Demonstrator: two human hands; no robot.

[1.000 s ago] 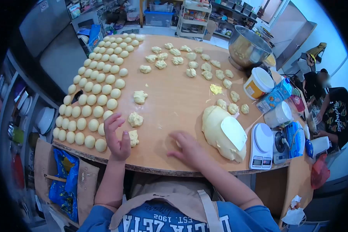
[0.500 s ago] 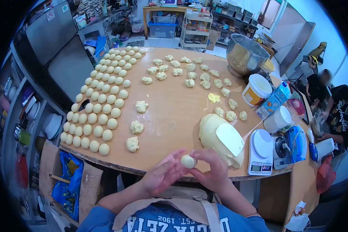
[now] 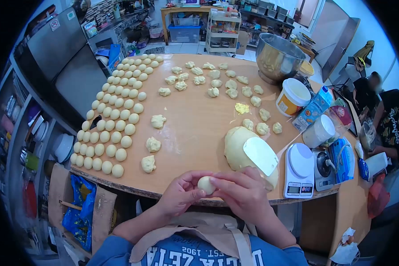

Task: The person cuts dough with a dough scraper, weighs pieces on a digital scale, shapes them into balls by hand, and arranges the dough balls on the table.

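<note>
Between both hands, over the table's front edge, is a smooth pale dough ball (image 3: 206, 185). My left hand (image 3: 181, 190) curls round its left side, thumb in front. The fingers of my right hand (image 3: 241, 190) press on it from the right. Rows of smooth dough balls (image 3: 115, 114) cover the table's left side. Rough dough lumps (image 3: 153, 144) lie left of the middle, and more lumps (image 3: 199, 80) are spread at the back. Close to my right hand rests a large dough mass (image 3: 237, 148) with a white scraper (image 3: 260, 156) on top.
On the right stand a digital scale (image 3: 299, 166), a white tub (image 3: 293, 97), a blue carton (image 3: 312, 109) and a steel mixing bowl (image 3: 279, 57). A dab of yellow butter-like stuff (image 3: 242, 108) sits mid-table. A person (image 3: 388, 119) works at the far right.
The dough ball has shifted slightly left. My left hand, spread flat before, now curls round it, and my right fingers have come over its right side. The view has tilted slightly.
</note>
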